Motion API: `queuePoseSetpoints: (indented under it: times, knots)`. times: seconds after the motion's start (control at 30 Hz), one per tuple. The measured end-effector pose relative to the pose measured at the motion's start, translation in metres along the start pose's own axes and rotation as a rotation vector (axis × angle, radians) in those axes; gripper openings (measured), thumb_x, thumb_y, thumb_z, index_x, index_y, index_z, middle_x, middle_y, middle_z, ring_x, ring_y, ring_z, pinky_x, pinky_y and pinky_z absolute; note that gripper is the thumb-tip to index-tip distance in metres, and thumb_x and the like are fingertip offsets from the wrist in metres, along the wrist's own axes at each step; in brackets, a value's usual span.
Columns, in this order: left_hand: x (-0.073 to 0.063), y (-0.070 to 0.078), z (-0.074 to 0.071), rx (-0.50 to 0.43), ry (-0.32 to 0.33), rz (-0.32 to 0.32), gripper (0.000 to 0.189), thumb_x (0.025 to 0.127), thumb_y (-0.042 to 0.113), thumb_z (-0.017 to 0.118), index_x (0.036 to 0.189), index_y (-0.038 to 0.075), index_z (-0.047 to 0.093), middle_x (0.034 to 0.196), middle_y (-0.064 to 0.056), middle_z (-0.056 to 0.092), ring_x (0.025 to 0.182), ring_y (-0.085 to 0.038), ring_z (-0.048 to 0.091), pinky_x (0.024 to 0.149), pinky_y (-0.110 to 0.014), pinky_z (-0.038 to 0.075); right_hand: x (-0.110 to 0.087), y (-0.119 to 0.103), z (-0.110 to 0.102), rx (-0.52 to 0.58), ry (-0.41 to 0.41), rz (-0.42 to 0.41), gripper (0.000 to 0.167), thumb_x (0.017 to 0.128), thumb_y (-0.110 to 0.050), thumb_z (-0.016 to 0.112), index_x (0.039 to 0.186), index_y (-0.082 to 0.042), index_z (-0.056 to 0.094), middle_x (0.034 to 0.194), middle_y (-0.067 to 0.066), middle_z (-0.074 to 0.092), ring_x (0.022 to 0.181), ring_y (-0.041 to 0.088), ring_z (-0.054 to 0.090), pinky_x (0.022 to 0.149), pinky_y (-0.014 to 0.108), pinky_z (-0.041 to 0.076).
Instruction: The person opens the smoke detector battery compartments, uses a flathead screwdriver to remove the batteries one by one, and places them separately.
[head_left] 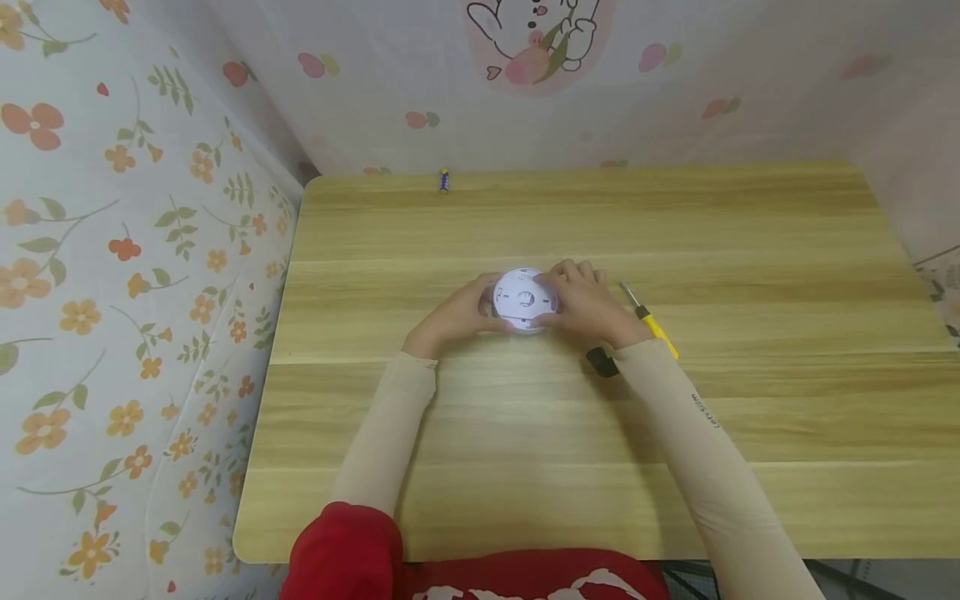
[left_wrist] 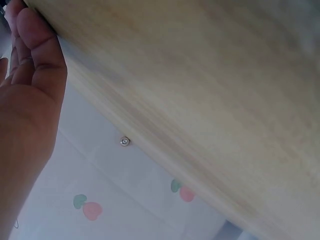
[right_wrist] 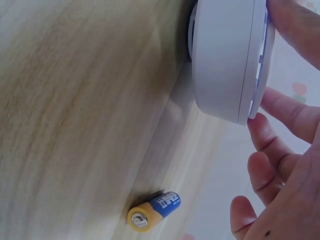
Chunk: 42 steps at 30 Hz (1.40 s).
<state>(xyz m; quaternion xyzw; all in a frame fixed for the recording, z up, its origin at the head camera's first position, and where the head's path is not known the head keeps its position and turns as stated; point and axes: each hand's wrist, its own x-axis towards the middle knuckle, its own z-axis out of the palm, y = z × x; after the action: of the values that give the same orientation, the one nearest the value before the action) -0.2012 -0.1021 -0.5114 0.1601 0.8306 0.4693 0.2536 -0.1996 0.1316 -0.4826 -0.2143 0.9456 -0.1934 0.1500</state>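
Note:
A white, round, thick device like a smoke alarm (head_left: 517,312) is at the middle of the table, its flat face with printed marks turned up. My left hand (head_left: 463,315) grips its left side; in the left wrist view only the curled fingers (left_wrist: 42,45) show, at the top left corner. From the right, my right hand (head_left: 581,302) holds the rim, thumb and fingertips on the upper plate. The right wrist view shows the smoke alarm (right_wrist: 222,60) side on, with a thin seam under that plate.
A blue and yellow battery (head_left: 444,181) lies near the table's back edge, seen larger in the right wrist view. Beyond my right hand are a yellow screwdriver (head_left: 660,332) and a small black object (head_left: 602,362), partly beside the sleeve. Patterned cloth (head_left: 420,75) hangs behind the table.

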Motion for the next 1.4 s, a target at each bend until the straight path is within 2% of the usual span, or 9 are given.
queuePoseSetpoints:
  times: [0.13, 0.27, 0.53, 0.63, 0.73, 0.87, 1.07, 1.2, 1.4]
  knots:
    - [-0.001, 0.0, 0.0, 0.027, -0.006, -0.017, 0.071, 0.091, 0.037, 0.065, 0.15, 0.016, 0.033, 0.146, -0.007, 0.047, 0.133, -0.021, 0.046, 0.112, -0.039, 0.036, -0.001, 0.001, 0.004, 0.006, 0.013, -0.001, 0.071, 0.079, -0.042, 0.077, 0.136, -0.008, 0.053, 0.125, 0.013, 0.047, 0.11, 0.031, 0.034, 0.086, 0.043, 0.024]
    - [-0.002, -0.001, 0.0, 0.057, -0.003, -0.004, 0.059, 0.097, 0.034, 0.055, 0.15, 0.016, 0.034, 0.144, -0.008, 0.049, 0.133, -0.021, 0.046, 0.114, -0.04, 0.035, -0.003, 0.002, 0.007, 0.029, 0.019, -0.001, 0.071, 0.079, -0.041, 0.078, 0.137, -0.009, 0.052, 0.127, 0.015, 0.046, 0.112, 0.032, 0.034, 0.088, 0.045, 0.024]
    - [-0.006, -0.003, 0.001, 0.072, 0.011, -0.002, 0.057, 0.097, 0.032, 0.055, 0.148, 0.016, 0.036, 0.144, -0.008, 0.048, 0.133, -0.022, 0.045, 0.114, -0.041, 0.034, -0.01, 0.008, 0.015, 0.201, 0.056, 0.015, 0.072, 0.087, -0.037, 0.07, 0.142, -0.001, 0.041, 0.129, 0.02, 0.045, 0.113, 0.033, 0.035, 0.098, 0.047, 0.027]
    - [-0.007, -0.004, 0.001, 0.078, 0.015, -0.011, 0.058, 0.097, 0.033, 0.055, 0.149, 0.016, 0.035, 0.145, -0.009, 0.048, 0.134, -0.023, 0.045, 0.114, -0.041, 0.034, -0.012, 0.009, 0.018, 0.272, 0.05, 0.043, 0.068, 0.092, -0.032, 0.064, 0.145, 0.0, 0.035, 0.135, 0.023, 0.045, 0.123, 0.035, 0.039, 0.109, 0.048, 0.029]
    - [-0.007, -0.004, 0.001, 0.081, 0.014, -0.01, 0.057, 0.097, 0.033, 0.055, 0.148, 0.016, 0.036, 0.145, -0.009, 0.048, 0.134, -0.023, 0.045, 0.114, -0.042, 0.034, -0.013, 0.009, 0.021, 0.368, 0.01, 0.085, 0.066, 0.096, -0.029, 0.059, 0.147, 0.001, 0.03, 0.144, 0.024, 0.04, 0.135, 0.036, 0.037, 0.116, 0.051, 0.026]
    - [-0.008, -0.005, 0.001, 0.078, 0.009, -0.003, 0.056, 0.097, 0.032, 0.055, 0.147, 0.015, 0.037, 0.143, -0.009, 0.049, 0.134, -0.024, 0.045, 0.114, -0.042, 0.034, -0.013, 0.008, 0.024, 0.447, -0.02, 0.12, 0.064, 0.097, -0.03, 0.057, 0.147, 0.001, 0.031, 0.146, 0.024, 0.039, 0.137, 0.037, 0.038, 0.116, 0.051, 0.028]
    - [-0.01, -0.006, 0.001, 0.084, 0.007, -0.006, 0.056, 0.097, 0.032, 0.055, 0.147, 0.014, 0.037, 0.142, -0.011, 0.051, 0.134, -0.024, 0.046, 0.114, -0.042, 0.035, -0.014, 0.008, 0.028, 0.46, -0.019, 0.165, 0.063, 0.097, -0.034, 0.056, 0.148, -0.005, 0.032, 0.149, 0.02, 0.038, 0.139, 0.036, 0.036, 0.115, 0.053, 0.028]
    - [-0.01, -0.006, 0.001, 0.1, 0.008, -0.022, 0.057, 0.097, 0.034, 0.055, 0.147, 0.015, 0.036, 0.141, -0.011, 0.052, 0.132, -0.023, 0.048, 0.113, -0.042, 0.036, -0.015, 0.007, 0.028, 0.484, -0.019, 0.18, 0.063, 0.098, -0.035, 0.055, 0.149, -0.009, 0.031, 0.146, 0.02, 0.042, 0.135, 0.037, 0.041, 0.113, 0.054, 0.031]
    - [-0.011, -0.005, 0.002, 0.087, 0.009, -0.061, 0.061, 0.095, 0.035, 0.058, 0.147, 0.014, 0.035, 0.133, -0.01, 0.056, 0.12, -0.022, 0.053, 0.109, -0.042, 0.04, -0.017, 0.004, 0.032, 0.535, -0.004, 0.226, 0.06, 0.098, -0.036, 0.053, 0.149, -0.014, 0.032, 0.14, 0.023, 0.047, 0.13, 0.038, 0.044, 0.111, 0.055, 0.033]
